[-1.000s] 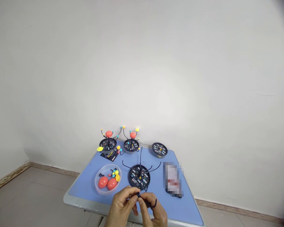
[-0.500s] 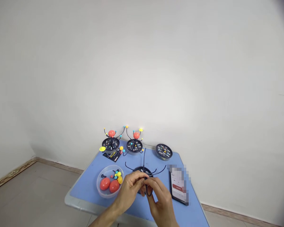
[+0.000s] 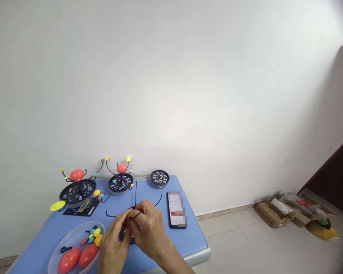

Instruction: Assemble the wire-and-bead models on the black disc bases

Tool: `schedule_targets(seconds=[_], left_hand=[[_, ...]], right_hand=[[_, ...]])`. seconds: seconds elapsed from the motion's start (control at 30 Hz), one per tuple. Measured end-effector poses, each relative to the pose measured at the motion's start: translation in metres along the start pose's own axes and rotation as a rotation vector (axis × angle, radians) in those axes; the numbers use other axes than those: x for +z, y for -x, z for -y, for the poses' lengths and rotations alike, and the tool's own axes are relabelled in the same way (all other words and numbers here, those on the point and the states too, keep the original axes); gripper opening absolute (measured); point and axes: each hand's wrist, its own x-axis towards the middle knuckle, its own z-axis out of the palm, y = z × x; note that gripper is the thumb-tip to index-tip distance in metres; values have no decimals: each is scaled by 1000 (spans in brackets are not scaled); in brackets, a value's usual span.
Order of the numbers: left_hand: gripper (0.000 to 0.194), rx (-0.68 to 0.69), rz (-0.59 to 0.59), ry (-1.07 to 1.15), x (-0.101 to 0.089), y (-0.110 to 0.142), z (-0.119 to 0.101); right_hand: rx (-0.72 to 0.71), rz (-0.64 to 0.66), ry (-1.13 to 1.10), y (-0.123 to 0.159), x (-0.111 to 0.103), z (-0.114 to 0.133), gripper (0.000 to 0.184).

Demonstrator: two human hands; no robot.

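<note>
My left hand (image 3: 114, 239) and my right hand (image 3: 148, 228) are together over a black round base with thin black wire arms (image 3: 135, 192), which they mostly hide. Both hands are closed in a pinch. A thin black wire arm (image 3: 133, 217) runs between the fingers of the two hands. The base stands on a blue table (image 3: 188, 239). A clear plastic bowl (image 3: 65, 243) at the front left holds two orange half-balls (image 3: 77, 258) and small yellow, blue and red balls (image 3: 95, 234).
Two built models with orange balls (image 3: 77, 186) (image 3: 120, 179) and a bare black base (image 3: 159, 177) stand along the wall. A phone (image 3: 176, 209) lies right of my hands. Cardboard boxes (image 3: 288, 213) sit on the tiled floor at right. The table's right edge is close to the phone.
The view has swung to the right, so the table now sits at lower left and the boxes appear. My hands stay pinched together over the base, now holding a wire arm between them.
</note>
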Motion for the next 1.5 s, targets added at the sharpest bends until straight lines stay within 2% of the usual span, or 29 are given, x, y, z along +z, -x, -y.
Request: schedule_targets(seconds=[0.1, 0.27, 0.43, 0.57, 0.73, 0.93, 1.17, 1.3, 1.5], left_hand=[[20, 51, -24, -32, -3, 2, -5], [19, 3, -32, -34, -7, 0, -19], [15, -174, -41, 106, -8, -8, -28], [22, -337, -37, 319, -7, -14, -33], [22, -442, -61, 451, 1, -16, -37], [25, -526, -97, 517, 14, -19, -41], [31, -547, -68, 506, 23, -20, -37], [40, -576, -108, 512, 22, -15, -29], [31, -569, -137, 485, 27, -4, -17]], right_hand=[[-19, 31, -21, 0, -1, 4, 18], [-57, 129, -143, -2, -2, 4, 18], [-37, 222, -307, -11, -14, -9, 29], [-22, 260, -282, -22, -24, -20, 25], [-41, 312, -319, -26, -17, -24, 16], [-42, 307, -269, -25, -8, -34, 18], [-16, 332, -234, -29, -3, -45, 16], [-32, 382, -203, -31, -1, -51, 16], [-56, 475, -154, -29, 5, -57, 21]])
